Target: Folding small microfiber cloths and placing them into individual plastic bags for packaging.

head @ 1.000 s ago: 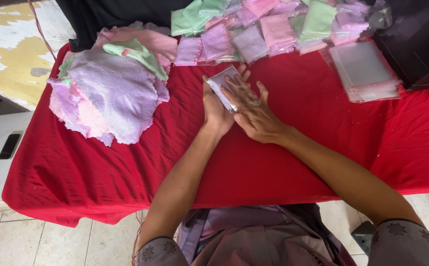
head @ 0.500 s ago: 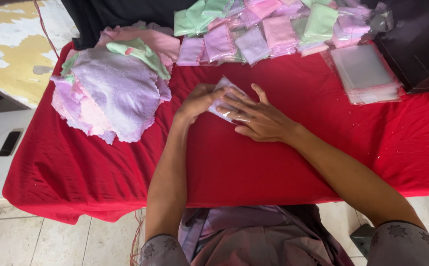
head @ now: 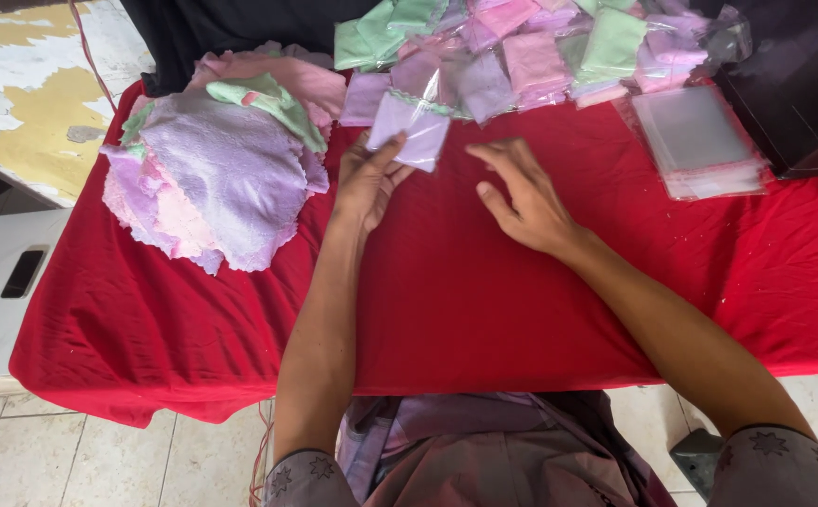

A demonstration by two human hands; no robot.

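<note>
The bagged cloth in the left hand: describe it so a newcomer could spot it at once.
On the red tablecloth, look just below the row of packed cloths at the far edge. The lilac bagged cloth is the only packet pinched in the left hand.

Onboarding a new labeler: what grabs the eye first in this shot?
The bright red tablecloth fills the view. On its left lies a heap of loose lilac, pink and green cloths, and along the far edge a row of bagged cloths beside a stack of empty clear bags. At centre the left hand holds a bagged lilac cloth; the right hand hovers open beside it.
</note>
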